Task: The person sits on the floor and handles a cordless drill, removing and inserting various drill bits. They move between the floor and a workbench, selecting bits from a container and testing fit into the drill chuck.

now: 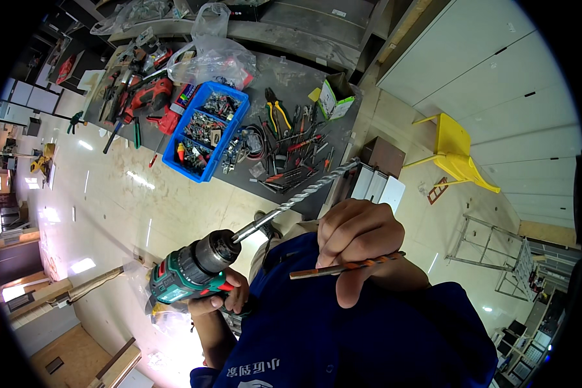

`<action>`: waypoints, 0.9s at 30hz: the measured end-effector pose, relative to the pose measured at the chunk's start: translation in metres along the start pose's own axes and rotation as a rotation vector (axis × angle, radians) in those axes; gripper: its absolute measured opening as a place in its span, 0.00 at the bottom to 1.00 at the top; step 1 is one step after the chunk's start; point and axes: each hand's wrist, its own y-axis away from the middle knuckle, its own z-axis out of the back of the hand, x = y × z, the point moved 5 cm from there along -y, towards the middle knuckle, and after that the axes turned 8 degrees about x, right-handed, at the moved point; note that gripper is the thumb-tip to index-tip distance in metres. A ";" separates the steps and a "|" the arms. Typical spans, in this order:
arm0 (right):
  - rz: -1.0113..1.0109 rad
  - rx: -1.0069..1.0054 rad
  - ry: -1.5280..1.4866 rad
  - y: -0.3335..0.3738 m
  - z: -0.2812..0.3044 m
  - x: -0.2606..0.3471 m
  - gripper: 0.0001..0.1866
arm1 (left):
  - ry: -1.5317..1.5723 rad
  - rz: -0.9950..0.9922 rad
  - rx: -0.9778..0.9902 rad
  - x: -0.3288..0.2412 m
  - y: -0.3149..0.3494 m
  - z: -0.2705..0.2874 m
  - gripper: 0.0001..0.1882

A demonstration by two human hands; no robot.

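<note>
My left hand (221, 301) is wrapped round the grip of a green and black cordless drill (182, 273), tilted with its chuck up and to the right. A long silver spiral drill bit (299, 198) sits in the chuck and points toward the workbench. Between the thumb and curled fingers of my right hand (361, 234) is a second drill bit (318, 272), with a plain shank and an orange-brown spiral. It lies roughly level in front of my dark blue shirt, apart from the drill. Part of its far end is against my palm side and partly hidden.
On the dark workbench (239, 184) stands a blue compartment tray (169, 157) of small hardware. Pliers (278, 113), several loose bits and a small green-white box (335, 97) lie beside it. Red power tools (150, 97) are at the left. A yellow chair (454, 145) stands at the right.
</note>
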 end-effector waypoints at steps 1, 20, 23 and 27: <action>0.001 0.000 0.002 0.000 0.000 0.000 0.26 | -0.001 -0.003 -0.002 0.000 0.000 0.000 0.24; -0.061 0.016 0.015 -0.004 -0.001 -0.002 0.18 | -0.010 -0.007 -0.005 0.000 -0.002 0.003 0.24; -0.156 0.016 0.023 -0.001 0.001 -0.008 0.14 | -0.004 -0.010 -0.007 -0.002 -0.001 0.003 0.25; -0.385 -0.179 -0.149 0.011 -0.003 -0.030 0.16 | -0.006 -0.011 -0.026 -0.004 -0.005 0.001 0.27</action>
